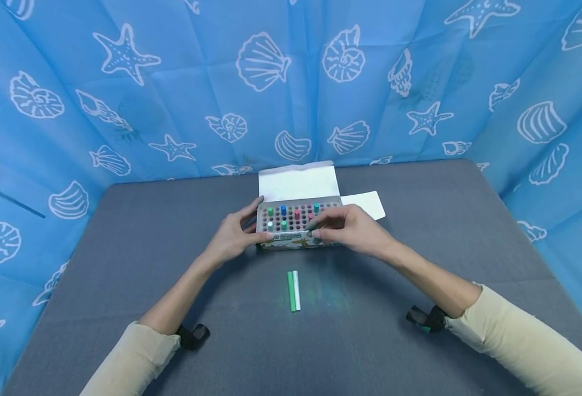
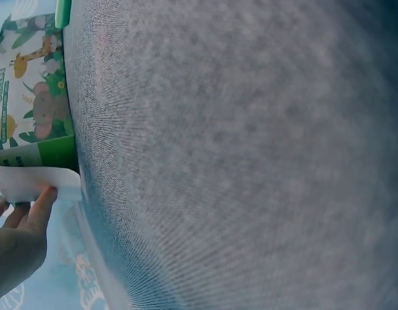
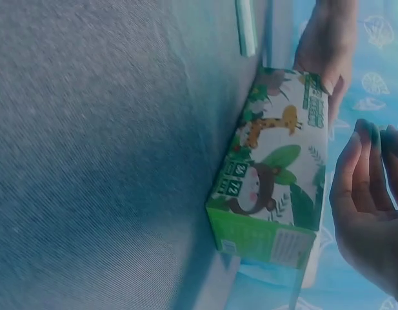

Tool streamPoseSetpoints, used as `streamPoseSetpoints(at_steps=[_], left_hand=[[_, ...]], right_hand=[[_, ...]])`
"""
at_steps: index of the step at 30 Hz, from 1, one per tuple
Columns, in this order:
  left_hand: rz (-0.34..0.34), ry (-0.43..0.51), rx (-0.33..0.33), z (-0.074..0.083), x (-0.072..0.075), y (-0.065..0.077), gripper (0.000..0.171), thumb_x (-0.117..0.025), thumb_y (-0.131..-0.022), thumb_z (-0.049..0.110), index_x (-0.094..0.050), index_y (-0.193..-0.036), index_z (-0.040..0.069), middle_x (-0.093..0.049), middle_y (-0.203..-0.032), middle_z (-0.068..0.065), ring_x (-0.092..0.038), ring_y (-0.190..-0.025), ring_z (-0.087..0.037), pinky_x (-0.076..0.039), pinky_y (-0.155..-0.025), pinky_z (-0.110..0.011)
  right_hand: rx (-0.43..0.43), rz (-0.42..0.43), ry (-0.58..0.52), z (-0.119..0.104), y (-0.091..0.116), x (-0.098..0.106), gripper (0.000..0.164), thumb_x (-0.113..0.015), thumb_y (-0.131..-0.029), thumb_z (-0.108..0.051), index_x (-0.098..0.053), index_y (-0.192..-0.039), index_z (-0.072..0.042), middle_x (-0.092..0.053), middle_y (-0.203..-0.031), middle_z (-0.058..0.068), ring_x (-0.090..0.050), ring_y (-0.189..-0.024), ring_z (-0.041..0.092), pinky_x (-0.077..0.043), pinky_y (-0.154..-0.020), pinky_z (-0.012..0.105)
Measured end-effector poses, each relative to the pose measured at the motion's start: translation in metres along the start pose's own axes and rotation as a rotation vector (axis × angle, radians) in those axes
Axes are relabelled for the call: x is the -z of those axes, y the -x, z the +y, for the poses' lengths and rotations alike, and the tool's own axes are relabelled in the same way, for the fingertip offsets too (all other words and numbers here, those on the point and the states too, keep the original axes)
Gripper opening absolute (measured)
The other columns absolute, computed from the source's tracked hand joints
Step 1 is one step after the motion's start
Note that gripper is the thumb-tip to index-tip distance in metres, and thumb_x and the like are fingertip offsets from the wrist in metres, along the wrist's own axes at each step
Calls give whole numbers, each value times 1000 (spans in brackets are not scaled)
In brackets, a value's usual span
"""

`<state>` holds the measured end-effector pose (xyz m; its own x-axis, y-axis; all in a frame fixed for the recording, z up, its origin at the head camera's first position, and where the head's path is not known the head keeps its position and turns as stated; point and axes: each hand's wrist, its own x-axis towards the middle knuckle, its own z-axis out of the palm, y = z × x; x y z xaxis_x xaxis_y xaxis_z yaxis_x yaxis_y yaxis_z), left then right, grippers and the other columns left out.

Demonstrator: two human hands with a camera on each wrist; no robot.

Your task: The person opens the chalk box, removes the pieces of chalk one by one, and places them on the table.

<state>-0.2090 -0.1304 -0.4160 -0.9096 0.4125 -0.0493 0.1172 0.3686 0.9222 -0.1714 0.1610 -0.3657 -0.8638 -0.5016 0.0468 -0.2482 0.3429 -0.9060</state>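
- Left hand (image 1: 233,234) grips the box's (image 1: 291,243) left end; a snug hold should stop tipping. Right hand (image 1: 357,228) has its fingertips bunched by the box's front edge; I can't tell if they hold anything.
- Box sits near the middle of the table's (image 1: 137,236) back edge. Go slowly round its standing sticks (image 1: 283,210).
- Green stick (image 1: 291,291), then white stick (image 1: 297,290), lie before its front edge; don't bump them.

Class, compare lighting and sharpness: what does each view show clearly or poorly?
Head: fairly evenly lit, with soft shadows on the table; left wrist: much of the tabletop blurred, darkening toward the right edge; right wrist: a hazy, bluish cast, though the box keeps its printed animals recognisable.
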Motion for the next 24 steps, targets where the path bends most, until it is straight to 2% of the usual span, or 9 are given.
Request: streamPoseSetpoints(at_steps=[4, 5, 11, 12, 15, 19, 24], left_hand=[[-1, -8, 4, 2, 1, 0, 90, -80, -87, 17, -26, -158, 19, -31, -159, -14, -31, -145, -30, -40, -114, -40], [-4, -8, 11, 7, 2, 2, 89, -79, -87, 16, -26, -158, 18, -31, -159, -15, -30, -145, -31, -40, -114, -40], [-9, -7, 13, 6, 2, 0, 89, -78, -87, 14, -25, -158, 17, -29, -159, -15, -30, -146, -30, -40, -114, -40], [-7, -8, 6, 1, 2, -1, 89, -79, -87, 15, -25, -158, 19, -30, -160, -14, -30, -146, -30, -40, -114, -39], [-5, -6, 3, 2, 3, -1, 89, -79, -87, 14, -25, -158, 19, -29, -160, -14, -30, -146, -30, -40, -114, -39], [-2, 1, 1, 3, 4, -1, 89, -79, -87, 13, -26, -158, 19, -29, -160, -14, -30, -145, -30, -41, -113, -39], [-8, -2, 14, 2, 3, 0, 90, -79, -87, 15, -25, -159, 19, -30, -159, -14, -32, -145, -30, -42, -112, -37]], right_hand=[[-2, 12, 3, -2, -4, 6, 20, -69, -94, -10, -74, -112, -3, -71, -97, 6, -67, -82, 37, -59, -70, 48], [-7, 18, 2, -2, -5, 7, 20, -69, -94, -10, -74, -112, -3, -71, -97, 6, -67, -82, 35, -59, -70, 48], [-18, 44, 30, -1, -15, 14, 21, -71, -93, -10, -73, -110, 0, -72, -94, 13, -68, -80, 27, -60, -72, 43], [-16, 46, 37, -1, -17, 15, 20, -71, -93, -10, -73, -110, 1, -72, -93, 15, -67, -80, 28, -60, -71, 42], [-18, 53, 40, -3, -21, 18, 19, -70, -93, -10, -74, -109, -1, -71, -95, 19, -67, -81, 32, -60, -72, 45], [-27, 69, 34, -3, -26, 22, 16, -70, -93, -12, -75, -108, -5, -72, -96, 15, -67, -87, 35, -59, -76, 49], [-39, 86, 64, 2, -29, 26, 19, -71, -93, -16, -74, -109, -6, -72, -99, 11, -66, -92, 34, -57, -75, 43]])
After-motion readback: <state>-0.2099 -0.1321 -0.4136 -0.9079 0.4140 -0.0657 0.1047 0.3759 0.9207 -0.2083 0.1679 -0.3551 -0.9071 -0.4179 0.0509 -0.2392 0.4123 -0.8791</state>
